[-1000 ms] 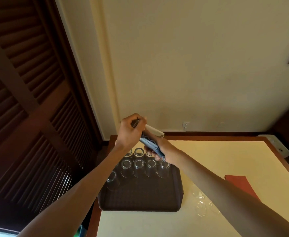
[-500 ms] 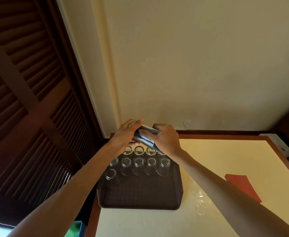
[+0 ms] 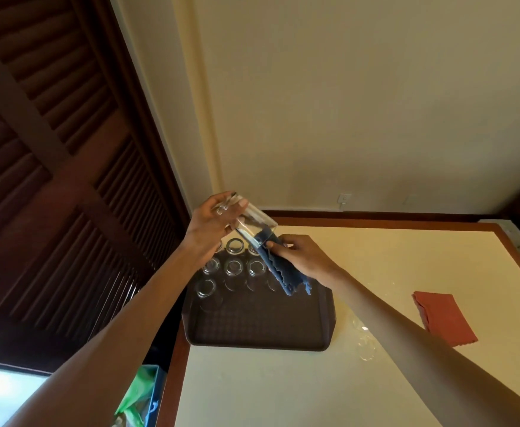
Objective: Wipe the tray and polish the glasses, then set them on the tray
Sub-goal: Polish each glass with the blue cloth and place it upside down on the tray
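On our left hand [image 3: 211, 223] we wear what looks like silver rings [image 3: 220, 210]. Our right hand [image 3: 301, 257] and both forearms [image 3: 129, 318] are bare, slim and long.

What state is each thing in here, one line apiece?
held glass: tilted in the air, gripped by the left hand.
blue cloth: pinched by the right hand, one end at that glass's mouth.
tray: flat on the table, by its left edge.
tray glasses: standing in rows at its far end.
red cloth: folded, lying untouched on the table.
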